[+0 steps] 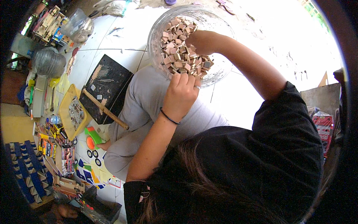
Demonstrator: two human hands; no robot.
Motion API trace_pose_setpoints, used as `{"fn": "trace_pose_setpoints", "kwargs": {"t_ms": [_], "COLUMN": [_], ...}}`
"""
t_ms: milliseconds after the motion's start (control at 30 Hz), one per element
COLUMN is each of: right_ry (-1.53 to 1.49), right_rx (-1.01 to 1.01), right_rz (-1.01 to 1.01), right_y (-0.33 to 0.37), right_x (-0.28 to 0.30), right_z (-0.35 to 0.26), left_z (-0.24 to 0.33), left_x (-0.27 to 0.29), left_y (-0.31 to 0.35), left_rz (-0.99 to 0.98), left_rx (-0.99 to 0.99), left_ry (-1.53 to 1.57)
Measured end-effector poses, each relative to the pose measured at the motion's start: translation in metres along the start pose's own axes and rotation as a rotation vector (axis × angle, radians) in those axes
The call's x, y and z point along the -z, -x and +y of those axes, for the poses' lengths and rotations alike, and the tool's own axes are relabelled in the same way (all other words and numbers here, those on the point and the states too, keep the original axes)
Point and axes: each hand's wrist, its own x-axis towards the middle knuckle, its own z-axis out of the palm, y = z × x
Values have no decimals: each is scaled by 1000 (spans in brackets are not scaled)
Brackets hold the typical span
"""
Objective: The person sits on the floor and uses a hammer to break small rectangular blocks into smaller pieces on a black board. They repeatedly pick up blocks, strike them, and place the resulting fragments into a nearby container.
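A large clear round bowl (154,50) stands in front of me, with a heap of small wooden pieces (179,44), brown and pale, on its left side. My left hand (182,95) is at the near rim, its fingers curled over the edge beside the pieces and closed on the bowl. My right hand (203,42) reaches into the bowl from the right and touches the heap. Its fingertips are hidden, so I cannot see whether it holds a piece.
Left of my legs lies a black slab (112,80) with a wooden-handled hammer (106,110) across it. Beyond are a yellow tray (64,112) of small bits, a green and orange toy part (92,137), black wheels (97,162) and a blue rack (28,168). Pliers (225,7) lie at the back.
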Motion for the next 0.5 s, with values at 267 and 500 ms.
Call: {"fn": "trace_pose_setpoints", "kwargs": {"t_ms": [267,500], "right_ry": [72,-241], "right_rx": [96,21], "right_rz": [190,170], "right_y": [-42,-35], "right_x": [-26,-18], "right_z": [-14,-3], "left_z": [-1,-2], "left_x": [2,1], "left_y": [0,2], "left_rz": [-21,0], "left_rx": [-21,-27], "left_ry": [-36,8]}}
